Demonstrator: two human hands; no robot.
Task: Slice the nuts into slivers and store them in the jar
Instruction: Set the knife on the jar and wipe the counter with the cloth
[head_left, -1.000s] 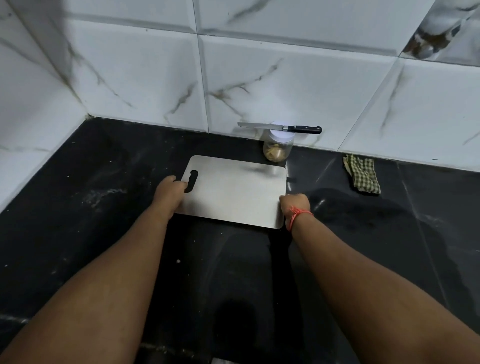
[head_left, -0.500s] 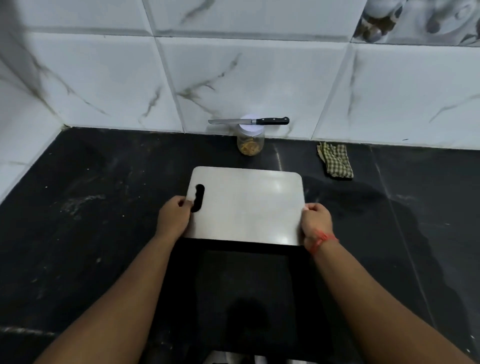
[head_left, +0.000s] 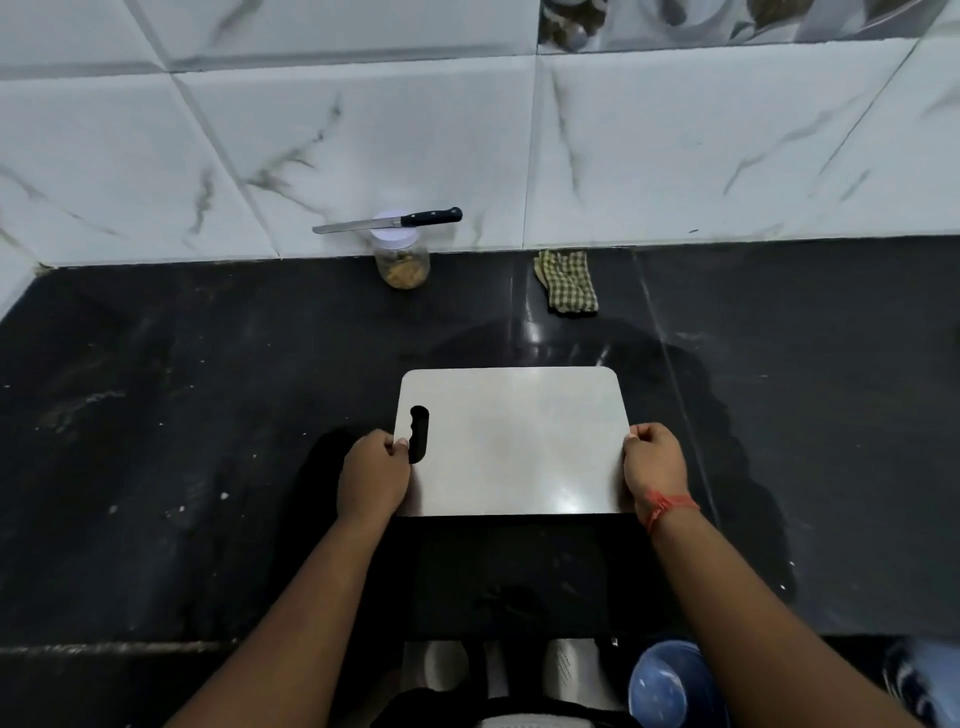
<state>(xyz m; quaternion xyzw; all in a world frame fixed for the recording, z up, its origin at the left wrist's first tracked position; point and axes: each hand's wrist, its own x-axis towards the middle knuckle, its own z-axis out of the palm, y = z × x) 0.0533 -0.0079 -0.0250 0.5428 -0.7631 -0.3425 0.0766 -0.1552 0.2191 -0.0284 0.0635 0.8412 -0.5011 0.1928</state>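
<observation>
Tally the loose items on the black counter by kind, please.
Cutting board: 1
Knife: 1
Jar: 1
Checked cloth: 1
Total: 4

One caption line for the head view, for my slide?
Both hands grip the cutting board; knife rests on the jar.

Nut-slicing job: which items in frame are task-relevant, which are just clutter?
Job:
- cutting board, gripped at its sides by the left hand and right hand
- knife, lying across the jar's lid
- jar with nuts inside, by the wall

Lying about:
- checked cloth on the counter
- blue bowl below the counter edge
</observation>
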